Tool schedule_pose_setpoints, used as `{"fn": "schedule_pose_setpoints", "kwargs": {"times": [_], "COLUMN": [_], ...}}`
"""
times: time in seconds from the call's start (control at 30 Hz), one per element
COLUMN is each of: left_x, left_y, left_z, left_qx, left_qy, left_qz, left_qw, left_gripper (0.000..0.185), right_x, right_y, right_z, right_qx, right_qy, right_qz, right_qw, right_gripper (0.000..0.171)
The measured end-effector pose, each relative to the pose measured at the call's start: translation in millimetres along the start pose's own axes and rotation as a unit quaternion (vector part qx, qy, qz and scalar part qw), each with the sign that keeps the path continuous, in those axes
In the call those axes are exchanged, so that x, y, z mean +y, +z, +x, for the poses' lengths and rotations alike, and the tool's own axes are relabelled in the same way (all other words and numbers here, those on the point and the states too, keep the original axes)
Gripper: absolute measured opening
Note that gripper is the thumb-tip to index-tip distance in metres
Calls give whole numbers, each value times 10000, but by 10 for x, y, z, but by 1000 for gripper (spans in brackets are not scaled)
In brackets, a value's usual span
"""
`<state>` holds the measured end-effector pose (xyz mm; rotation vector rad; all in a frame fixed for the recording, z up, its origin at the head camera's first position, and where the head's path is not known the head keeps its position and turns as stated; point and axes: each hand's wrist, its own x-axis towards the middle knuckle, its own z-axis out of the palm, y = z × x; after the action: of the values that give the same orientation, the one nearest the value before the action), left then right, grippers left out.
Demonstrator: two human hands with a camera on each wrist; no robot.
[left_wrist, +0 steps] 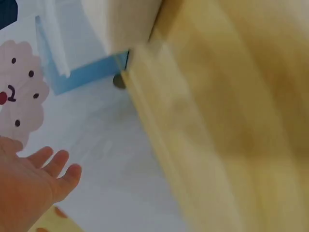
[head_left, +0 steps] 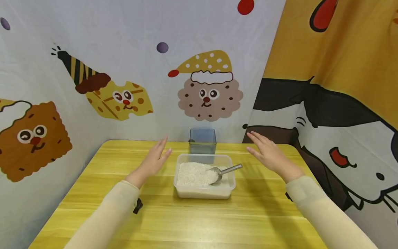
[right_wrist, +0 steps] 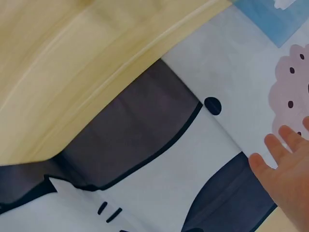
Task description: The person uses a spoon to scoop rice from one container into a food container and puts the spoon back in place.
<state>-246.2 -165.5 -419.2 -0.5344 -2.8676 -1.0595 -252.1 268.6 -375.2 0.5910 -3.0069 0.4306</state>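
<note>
left hand [head_left: 154, 159]: hovering palm-in over the yellow wooden surface [head_left: 124, 221], fingers straight and relaxed, holding nothing
right hand [head_left: 269, 153]: same deal, flat and loose, nothing in it
clear plastic tub of white rice [head_left: 203, 180]: right between both hands, touching neither
metal scoop [head_left: 224, 171]: stuck in the rice, handle toward the right hand
small blue-grey translucent box [head_left: 202, 140]: just past the fingertips, behind the tub
</note>
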Motion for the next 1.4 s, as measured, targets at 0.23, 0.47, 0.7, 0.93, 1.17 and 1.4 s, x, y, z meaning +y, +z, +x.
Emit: {"fn": "schedule_pose_setpoints", "kwargs": {"times": [0.23, 0.47, 0.7, 0.93, 1.17, 1.4], "left_x": [-63, -41, -22, -12, 41, 11], "left_y": [312, 529, 677, 737, 706, 742], "left_z": [-85, -155, -206, -228, -240, -234], "left_qx": [162, 254, 253, 257, 240, 328], "left_qy": [-642, -1091, -1233, -1303, -1325, -1296], "left_qz": [-1293, -2530, -3024, -3272, -3357, -3356], "left_qw": [9894, 9610, 9448, 9356, 9323, 9325], "left_gripper": [60, 56, 51, 47, 46, 45], "right_x": [-44, -102, -175, -312, -416, -453], "right_y": [116, 268, 449, 563, 643, 709], "right_z": [-94, -173, -227, -276, -282, -266], "right_qx": [89, 332, 352, 7, -87, -56], "right_qy": [202, 247, 365, 690, 1079, 1459], "right_qz": [540, 1252, 1912, 3017, 3835, 4404], "right_qw": [9983, 9913, 9802, 9509, 9172, 8859], "right_gripper": [65, 56, 55, 48, 41, 37]}}
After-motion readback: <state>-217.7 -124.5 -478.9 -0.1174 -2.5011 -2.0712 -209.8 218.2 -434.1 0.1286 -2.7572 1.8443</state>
